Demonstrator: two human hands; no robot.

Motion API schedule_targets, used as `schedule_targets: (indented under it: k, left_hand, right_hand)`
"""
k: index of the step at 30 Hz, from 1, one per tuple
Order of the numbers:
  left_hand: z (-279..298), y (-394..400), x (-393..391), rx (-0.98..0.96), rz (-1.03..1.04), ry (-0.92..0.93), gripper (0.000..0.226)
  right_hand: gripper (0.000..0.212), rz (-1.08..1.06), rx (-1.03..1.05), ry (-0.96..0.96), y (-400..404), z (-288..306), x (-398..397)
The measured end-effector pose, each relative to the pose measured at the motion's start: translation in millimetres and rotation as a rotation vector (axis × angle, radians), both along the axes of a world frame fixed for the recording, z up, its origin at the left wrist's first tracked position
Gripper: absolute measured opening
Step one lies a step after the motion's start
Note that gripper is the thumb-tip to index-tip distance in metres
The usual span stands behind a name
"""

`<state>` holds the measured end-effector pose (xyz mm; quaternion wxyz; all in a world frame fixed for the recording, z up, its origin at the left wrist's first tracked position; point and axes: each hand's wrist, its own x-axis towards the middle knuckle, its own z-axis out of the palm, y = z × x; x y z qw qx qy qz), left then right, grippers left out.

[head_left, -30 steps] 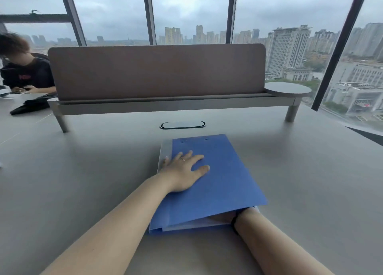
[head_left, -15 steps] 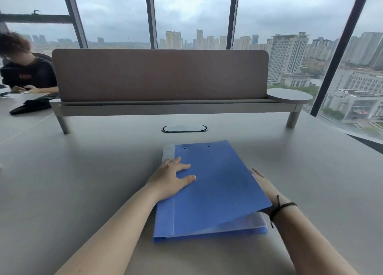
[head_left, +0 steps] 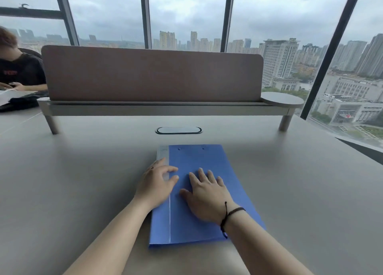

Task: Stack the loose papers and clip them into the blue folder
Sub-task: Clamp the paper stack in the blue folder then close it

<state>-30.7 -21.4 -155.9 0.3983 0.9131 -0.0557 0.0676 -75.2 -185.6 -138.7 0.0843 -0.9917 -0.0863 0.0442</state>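
Blue folder (head_left: 209,166) closed and lying flat on the grey desk (head_left: 83,181), at the centre of the view, long side running from 12 o'clock to 6 o'clock and turned a little so the near end goes toward 5 o'clock. Pale grey spine strip (head_left: 162,152) along the left edge of the cover, two small rivet dots near the far edge. Loose papers not visible, cover hiding the inside. Left hand (head_left: 156,184) resting palm down on the spine side of the folder, fingers spread and only lightly bent, tips touching the cover, gripping nothing; small ring on one finger. Right hand (head_left: 207,196) just beside it toward 3 o'clock, flat on the middle of the cover, fingers straight and a little apart, pointing to 12 o'clock, pressing down, holding nothing. Dark cord bracelet (head_left: 230,212) around the right wrist. Both forearms entering from 6 o'clock. Oval cable port (head_left: 178,130) in the desk beyond the folder at 12 o'clock, near but apart from it. Farther at 12 o'clock, brown divider panel (head_left: 151,73) standing upright on a grey shelf with legs, round side plate (head_left: 281,99) at its right end toward 2 o'clock. Another person (head_left: 18,67) in a dark shirt sitting at 10 o'clock, behind the divider's left end. Tall windows (head_left: 186,15) at the back, city buildings and cloudy sky outside.
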Motion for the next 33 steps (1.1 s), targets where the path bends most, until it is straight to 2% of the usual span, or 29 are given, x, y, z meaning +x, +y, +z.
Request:
schedule_targets:
  k: [2,6,11,14,18,28,33]
  left_hand:
    - [0,4,-3,-0.024,0.027,0.018,0.029]
    - [-4,7,-9,0.055,-0.023,0.058,0.035]
    - [-7,-27,-7,0.147,-0.145,0.086,0.042]
    - [-5,-67,-5,0.216,-0.153,0.066,0.045]
    - [-5,-133,3,0.196,-0.191,0.063,0.045]
    - [6,-308,38,0.284,-0.344,0.093,0.053]
    - [5,-366,75,0.296,-0.362,0.09,0.053]
  right_hand:
    - [0.09,-0.037,0.012,-0.002,3,-16,1]
    - [0.075,-0.031,0.038,-0.006,-8,-17,3]
    - [0.073,-0.065,0.033,-0.025,-49,-20,7]
    - [0.07,-0.125,0.064,-0.054,-80,-19,12]
    - [0.06,-0.23,0.095,-0.14,-138,-16,17]
    - [0.056,-0.56,0.131,-0.125,-290,-16,49]
    - [0.058,-0.572,0.14,-0.109,-348,-13,84]
